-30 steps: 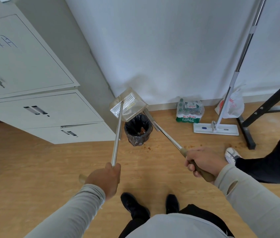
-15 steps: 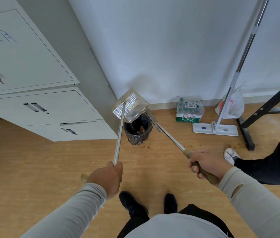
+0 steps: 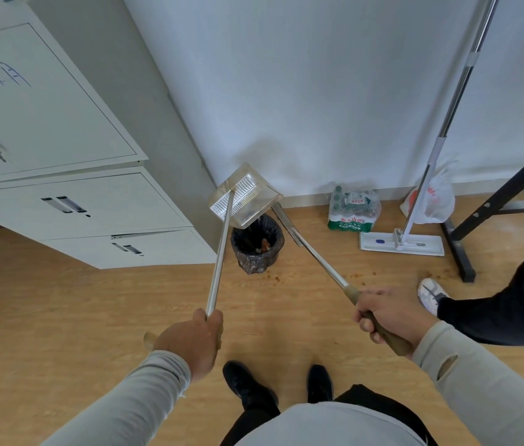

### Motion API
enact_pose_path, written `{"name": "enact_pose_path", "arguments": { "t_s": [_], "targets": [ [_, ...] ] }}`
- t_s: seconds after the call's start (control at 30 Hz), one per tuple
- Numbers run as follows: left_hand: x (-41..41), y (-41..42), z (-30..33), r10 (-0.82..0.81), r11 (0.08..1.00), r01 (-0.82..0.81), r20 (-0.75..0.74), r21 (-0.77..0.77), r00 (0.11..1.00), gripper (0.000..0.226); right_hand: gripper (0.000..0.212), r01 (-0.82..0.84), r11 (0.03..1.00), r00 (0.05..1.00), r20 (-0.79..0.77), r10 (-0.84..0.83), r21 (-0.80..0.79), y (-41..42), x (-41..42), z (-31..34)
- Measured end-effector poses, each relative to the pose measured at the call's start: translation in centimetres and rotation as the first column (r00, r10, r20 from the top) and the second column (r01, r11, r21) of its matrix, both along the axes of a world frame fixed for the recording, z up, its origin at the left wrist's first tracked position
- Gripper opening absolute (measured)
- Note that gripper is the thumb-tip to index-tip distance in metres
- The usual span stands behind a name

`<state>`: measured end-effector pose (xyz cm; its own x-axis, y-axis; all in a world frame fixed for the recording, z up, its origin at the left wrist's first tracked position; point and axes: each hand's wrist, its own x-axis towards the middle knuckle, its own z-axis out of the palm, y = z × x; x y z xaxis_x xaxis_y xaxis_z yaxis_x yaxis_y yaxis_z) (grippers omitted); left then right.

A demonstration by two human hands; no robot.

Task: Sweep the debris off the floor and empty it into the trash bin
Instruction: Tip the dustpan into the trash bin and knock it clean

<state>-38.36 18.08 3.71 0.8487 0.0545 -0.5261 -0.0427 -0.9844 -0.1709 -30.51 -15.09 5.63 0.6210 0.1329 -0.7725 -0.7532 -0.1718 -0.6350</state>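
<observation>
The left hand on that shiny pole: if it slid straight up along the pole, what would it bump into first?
Probably the clear dustpan at the pole's far end, tipped above the trash bin. The left hand has only bare pole before it.

Only one view is given, from a wide-angle camera on the person's head. It looks forward and steeply down, so the wearer's own torso and black shoes (image 3: 249,383) fill the bottom edge and the wooden floor (image 3: 61,317) spreads below. The left hand (image 3: 190,341) and right hand (image 3: 389,312) sit close in the lower half. It faces a white wall (image 3: 318,91), with the lined trash bin (image 3: 257,243) at mid-distance near the centre. Straight lines bow toward the edges: the filing cabinet (image 3: 71,175) leans at left, a mop pole (image 3: 447,123) slants at right.
</observation>
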Motion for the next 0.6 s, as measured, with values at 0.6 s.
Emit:
{"name": "enact_pose_path", "arguments": {
  "t_s": [0.6],
  "targets": [
    [0.0, -0.5, -0.5, 0.011, 0.998, -0.012, -0.009, -0.054, 1.000, 0.029, 0.020, -0.015, 1.000, 1.000, -0.023, 0.015, -0.023, 0.3, -0.3, -0.2]
  ]
}}
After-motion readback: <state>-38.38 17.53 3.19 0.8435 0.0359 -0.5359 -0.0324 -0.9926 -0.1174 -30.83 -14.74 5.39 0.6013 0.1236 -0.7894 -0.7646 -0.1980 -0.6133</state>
